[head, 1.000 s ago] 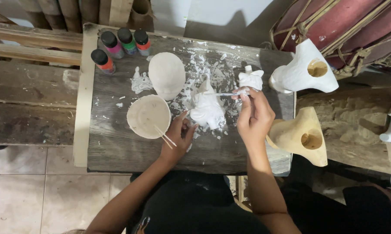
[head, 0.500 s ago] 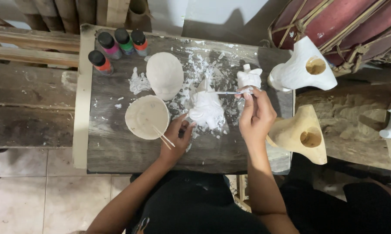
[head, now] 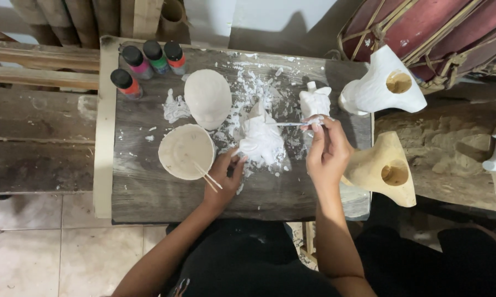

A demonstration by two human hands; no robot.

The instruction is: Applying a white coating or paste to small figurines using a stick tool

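Note:
A white plaster figure [head: 260,138] lies in the middle of a dark wooden board [head: 149,190], ringed by white crumbs. My left hand [head: 224,177] rests on the board with its fingertips against the figure's near left side. My right hand [head: 326,152] pinches a thin tool [head: 287,124] whose tip touches the figure's upper right. A round bowl [head: 185,151] of white paste, with two sticks leaning in it, stands just left of my left hand.
A white oval cast [head: 207,97] lies behind the bowl. Several paint bottles [head: 146,63] stand at the board's far left corner. A small white figure [head: 315,100], a white hollow cast [head: 384,84] and a tan hollow cast [head: 384,168] sit to the right.
The view has shifted slightly. Both hands stay at the plaster figure, the right one still working the tool at its upper right.

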